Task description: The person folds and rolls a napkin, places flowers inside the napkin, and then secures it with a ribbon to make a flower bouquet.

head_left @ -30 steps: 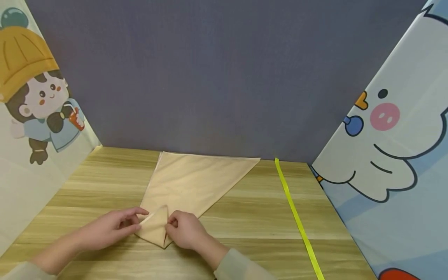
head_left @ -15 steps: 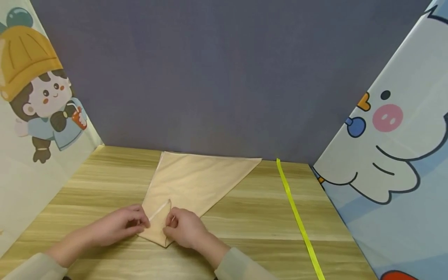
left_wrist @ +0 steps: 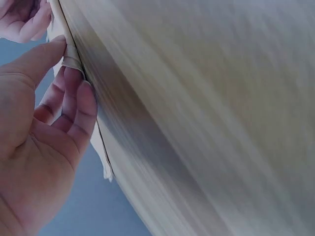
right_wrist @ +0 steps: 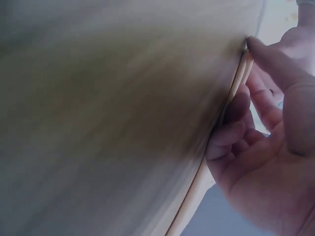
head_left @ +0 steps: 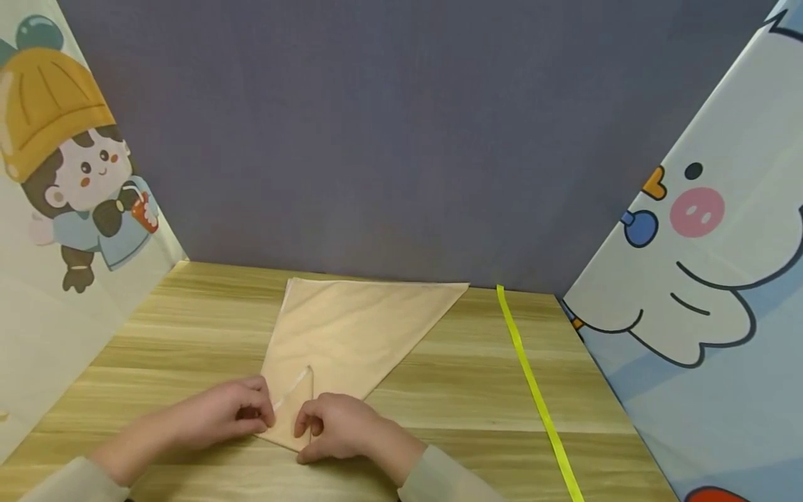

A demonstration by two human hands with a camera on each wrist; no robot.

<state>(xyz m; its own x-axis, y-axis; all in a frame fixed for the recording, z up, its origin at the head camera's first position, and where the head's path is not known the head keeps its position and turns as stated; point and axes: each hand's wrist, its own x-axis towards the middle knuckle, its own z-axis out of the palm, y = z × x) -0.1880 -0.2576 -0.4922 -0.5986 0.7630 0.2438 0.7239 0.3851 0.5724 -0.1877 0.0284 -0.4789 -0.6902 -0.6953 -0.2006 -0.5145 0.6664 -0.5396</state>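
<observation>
A beige cloth (head_left: 357, 328) lies flat on the wooden table, wide at the back and narrowing towards me. Its near end is turned back into a small pointed flap (head_left: 305, 395) with a pale strip along its left edge. My left hand (head_left: 235, 410) pinches the left side of this fold; in the left wrist view thumb and fingers hold the cloth edge (left_wrist: 72, 58) between them. At the fold's right side, my right hand (head_left: 345, 427) has curled fingers over the cloth and its thumb at the near corner. The right wrist view shows the layered edge (right_wrist: 192, 196) along those fingers.
A yellow strip (head_left: 533, 387) runs from front to back on the right of the wooden table (head_left: 464, 432). A grey panel (head_left: 376, 139) stands behind, with printed panels at the left (head_left: 37, 335) and right (head_left: 740, 418).
Both hands have shifted slightly right and towards me. The left fingers have come onto the fold, and the right thumb has moved to the near corner. The cloth's far left corner has slid a little nearer.
</observation>
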